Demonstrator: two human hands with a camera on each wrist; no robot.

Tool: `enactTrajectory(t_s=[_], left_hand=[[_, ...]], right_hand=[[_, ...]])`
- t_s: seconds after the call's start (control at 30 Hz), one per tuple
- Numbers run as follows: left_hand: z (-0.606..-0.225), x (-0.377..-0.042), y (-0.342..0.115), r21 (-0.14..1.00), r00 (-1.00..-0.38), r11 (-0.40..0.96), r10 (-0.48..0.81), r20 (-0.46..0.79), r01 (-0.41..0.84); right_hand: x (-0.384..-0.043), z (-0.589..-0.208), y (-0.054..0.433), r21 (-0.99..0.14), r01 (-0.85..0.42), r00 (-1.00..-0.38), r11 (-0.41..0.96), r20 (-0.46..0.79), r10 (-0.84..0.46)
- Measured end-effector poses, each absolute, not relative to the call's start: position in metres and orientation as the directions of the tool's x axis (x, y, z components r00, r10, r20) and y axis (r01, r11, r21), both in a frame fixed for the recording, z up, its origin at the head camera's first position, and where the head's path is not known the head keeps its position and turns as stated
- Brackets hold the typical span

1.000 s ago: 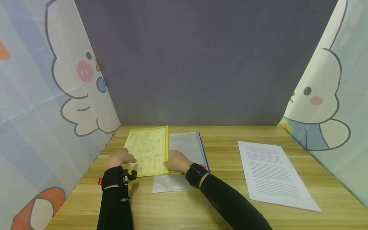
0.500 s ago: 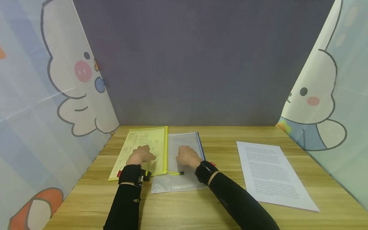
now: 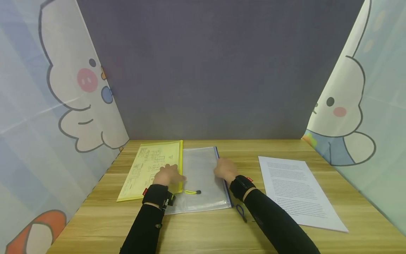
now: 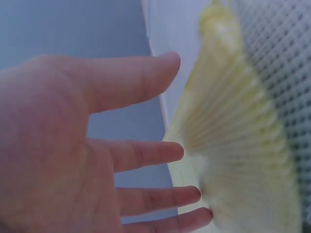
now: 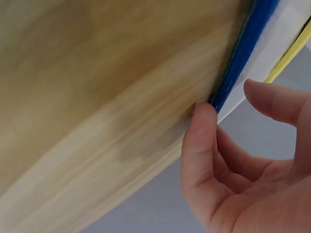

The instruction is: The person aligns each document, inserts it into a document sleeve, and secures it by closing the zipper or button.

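A yellow zip file bag (image 3: 136, 180) with a printed drawing sheet inside lies at the left, overlapping a clear zip file bag (image 3: 203, 201). My left hand (image 3: 168, 174) is over the yellow bag's right side; in the left wrist view its extended fingers (image 4: 150, 153) reach the yellow plastic. My right hand (image 3: 226, 169) is at the blue zip edge (image 5: 243, 53) of the clear bag. In the right wrist view the index fingertip meets that edge, while the thumb stands apart from the finger, over the clear bag.
Printed white sheets (image 3: 298, 194) lie at the right of the wooden table (image 3: 203, 233). A yellow zip pull (image 3: 191, 192) rests on the clear bag, and a blue pull loop (image 3: 241, 212) hangs off its front right corner. A dark panel (image 3: 203, 70) stands behind.
Both hands have moved right: the left across the yellow bag to its right side, the right from the yellow zip to the clear bag's blue edge. The yellow pull is uncovered.
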State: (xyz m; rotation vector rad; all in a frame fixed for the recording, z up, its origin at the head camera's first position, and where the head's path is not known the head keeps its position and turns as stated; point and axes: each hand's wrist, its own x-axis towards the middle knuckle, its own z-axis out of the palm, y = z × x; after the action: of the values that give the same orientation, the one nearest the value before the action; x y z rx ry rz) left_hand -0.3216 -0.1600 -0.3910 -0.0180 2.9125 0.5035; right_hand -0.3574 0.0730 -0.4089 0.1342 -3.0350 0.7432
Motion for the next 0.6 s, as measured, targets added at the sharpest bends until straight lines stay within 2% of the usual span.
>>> enactTrajectory(t_s=[0.23, 0.37, 0.47, 0.6], left_hand=[[-0.396, -0.319, -0.15, 0.267, -0.991, 0.963, -0.008, -0.137, -0.045], [-0.393, -0.317, -0.147, 0.242, -0.992, 0.97, -0.005, -0.129, -0.036], [-0.391, -0.316, -0.146, 0.225, -0.992, 0.974, 0.003, -0.129, -0.026], [-0.39, -0.314, -0.145, 0.215, -0.992, 0.976, 0.003, -0.125, -0.024]], right_hand=[[-0.362, -0.411, 0.08, -0.488, -0.046, -0.999, 0.871, 0.023, -0.04], [-0.365, -0.412, 0.083, -0.597, 0.005, -1.0, 0.802, -0.024, -0.012], [-0.368, -0.413, 0.086, -0.722, 0.076, -0.994, 0.688, -0.11, -0.007], [-0.37, -0.414, 0.09, -0.811, 0.161, -0.978, 0.563, -0.209, -0.022]])
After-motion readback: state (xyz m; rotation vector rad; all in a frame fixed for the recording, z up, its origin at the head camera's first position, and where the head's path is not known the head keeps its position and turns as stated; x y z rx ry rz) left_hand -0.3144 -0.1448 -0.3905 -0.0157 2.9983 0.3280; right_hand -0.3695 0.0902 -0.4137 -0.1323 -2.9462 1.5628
